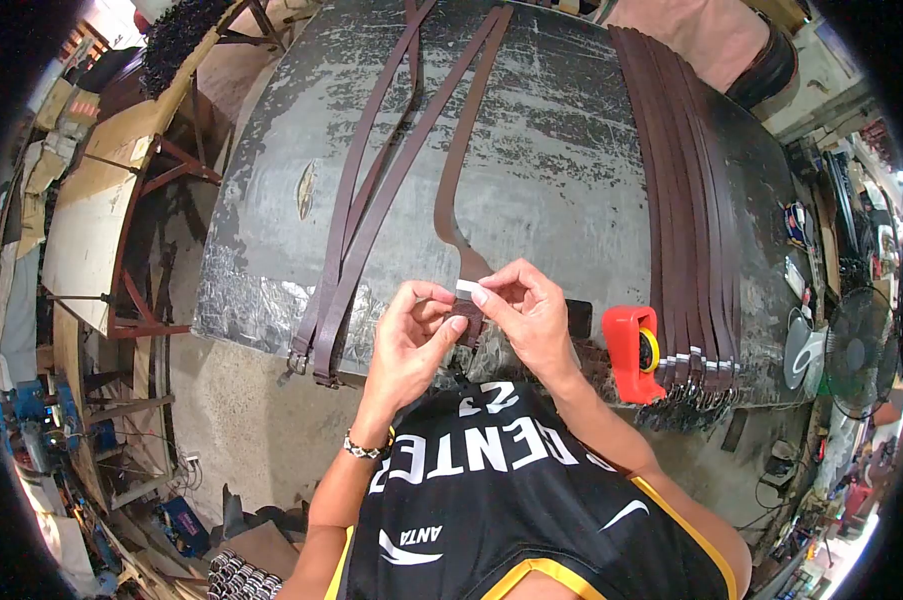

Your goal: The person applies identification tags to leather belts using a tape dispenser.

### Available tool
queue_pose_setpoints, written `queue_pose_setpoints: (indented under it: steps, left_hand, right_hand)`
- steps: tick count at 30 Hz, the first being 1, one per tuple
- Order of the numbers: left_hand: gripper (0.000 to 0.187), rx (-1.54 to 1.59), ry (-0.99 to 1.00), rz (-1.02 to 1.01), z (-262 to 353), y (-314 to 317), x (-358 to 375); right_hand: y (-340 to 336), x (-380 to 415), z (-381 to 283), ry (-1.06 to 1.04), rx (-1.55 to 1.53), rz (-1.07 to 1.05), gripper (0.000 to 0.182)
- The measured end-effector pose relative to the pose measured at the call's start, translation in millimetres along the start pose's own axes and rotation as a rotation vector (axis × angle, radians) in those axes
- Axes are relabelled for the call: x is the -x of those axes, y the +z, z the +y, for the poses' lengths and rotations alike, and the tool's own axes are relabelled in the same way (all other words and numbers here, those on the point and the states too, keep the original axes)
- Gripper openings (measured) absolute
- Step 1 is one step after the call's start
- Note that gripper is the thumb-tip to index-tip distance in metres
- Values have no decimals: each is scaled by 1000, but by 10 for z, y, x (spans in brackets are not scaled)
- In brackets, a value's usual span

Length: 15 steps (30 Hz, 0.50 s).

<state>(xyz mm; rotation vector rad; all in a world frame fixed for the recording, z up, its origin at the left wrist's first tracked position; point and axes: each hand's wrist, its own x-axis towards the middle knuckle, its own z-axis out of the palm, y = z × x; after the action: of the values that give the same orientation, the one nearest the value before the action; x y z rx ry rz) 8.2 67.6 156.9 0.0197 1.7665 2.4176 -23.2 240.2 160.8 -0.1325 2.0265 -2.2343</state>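
In the head view a brown leather belt (453, 195) runs down the table toward me, its near end between my hands. My left hand (411, 335) pinches this end between thumb and fingers. My right hand (531, 315) is closed, thumb and forefinger on a short white strip of tape (467, 286) that lies across the belt. Part of the belt end is hidden behind my fingers. To the right of my right hand stands a red tape dispenser (623, 345) with a yellow roll core.
A row of dark brown belts (671, 200), with white bands and metal buckles near their ends, lies on the worn dark table (561, 190). More brown straps (371, 170) lie at the left. A fan (861, 340) stands beyond the right edge, a wooden board (101, 230) at the left.
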Motion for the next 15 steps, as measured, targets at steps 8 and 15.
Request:
queue_pose_setpoints:
  steps: [8,15]
  left_hand:
    - [52,18,-113,22,-9,-60,-115]
    - [59,-69,-186,-11,-562,-450,-187]
  right_hand:
    - [22,-156,230,-31,18,9,8]
    - [90,-303,910,70,36,-46,10]
